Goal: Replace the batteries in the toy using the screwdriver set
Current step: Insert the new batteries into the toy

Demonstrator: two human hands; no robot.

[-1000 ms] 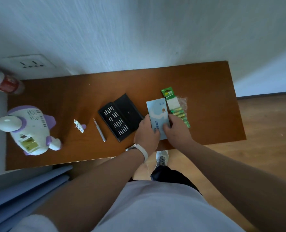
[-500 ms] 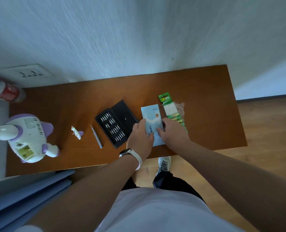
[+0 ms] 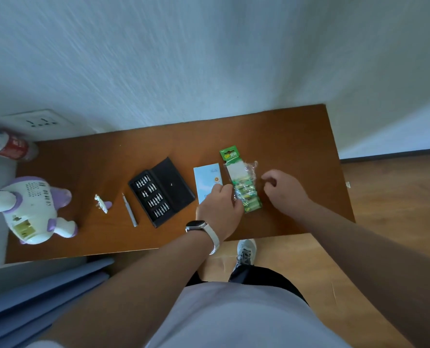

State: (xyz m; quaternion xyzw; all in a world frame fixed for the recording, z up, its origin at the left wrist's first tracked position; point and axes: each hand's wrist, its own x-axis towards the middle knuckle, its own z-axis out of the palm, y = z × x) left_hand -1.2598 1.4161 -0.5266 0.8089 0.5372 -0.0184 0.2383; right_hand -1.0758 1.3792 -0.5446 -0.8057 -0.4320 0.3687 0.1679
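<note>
The white and purple toy (image 3: pixel 30 209) lies at the table's left end with its battery compartment open. A small cover piece (image 3: pixel 102 203) and the grey screwdriver (image 3: pixel 130 210) lie beside the open black bit case (image 3: pixel 161 192). Right of a light blue box (image 3: pixel 206 178) lies the green battery pack (image 3: pixel 241 179), its plastic wrap torn. My left hand (image 3: pixel 219 209), with a watch on the wrist, grips the pack's left edge and partly covers the blue box. My right hand (image 3: pixel 284 190) hovers just right of the pack, fingers loosely curled, holding nothing.
The brown table (image 3: pixel 297 146) stands against a white wall. A bottle with a red label (image 3: pixel 10 146) lies at its far left corner, below a wall socket (image 3: pixel 40 120). Wooden floor and my shoe (image 3: pixel 245 252) show beyond the near edge.
Both hands have left the light blue box. My left hand moved right onto the battery pack, and my right hand swung out to the pack's right side.
</note>
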